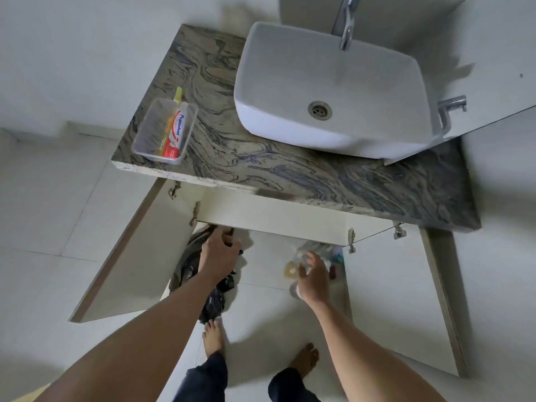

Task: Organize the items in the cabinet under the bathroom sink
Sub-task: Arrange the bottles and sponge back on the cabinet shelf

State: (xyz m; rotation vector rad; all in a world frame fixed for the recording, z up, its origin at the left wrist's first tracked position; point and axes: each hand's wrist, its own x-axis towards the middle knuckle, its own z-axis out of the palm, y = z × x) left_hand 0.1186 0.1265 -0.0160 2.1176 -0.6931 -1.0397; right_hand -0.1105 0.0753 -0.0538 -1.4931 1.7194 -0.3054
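The one label I can read is "Pepsodent", on the toothpaste tube [175,130]. It lies lengthwise in a clear tray [136,146] at the left end of the marbled worktop [261,166], beside a yellow toothbrush [177,94] whose end pokes over the tray's far rim. The white sink [261,126] sits to the right.

Below, both cabinet doors stand open: left door [139,250], right door [385,285]. The worktop's edge hides most of the inside.

The black bag [213,303] lies at the cabinet's left side. Its long axis runs from the cabinet mouth out across the floor toward my feet, and its far end is lost in shadow. My left grip [219,250] is on its upper part, fingers curled into the dark plastic.

On the right is a blurred clutter of clear packaging [317,246], with something yellowish [290,269] beside it; I cannot make out any print. My right grip [314,278] hovers over it with fingers spread and smeared by motion. I cannot tell whether it holds anything.
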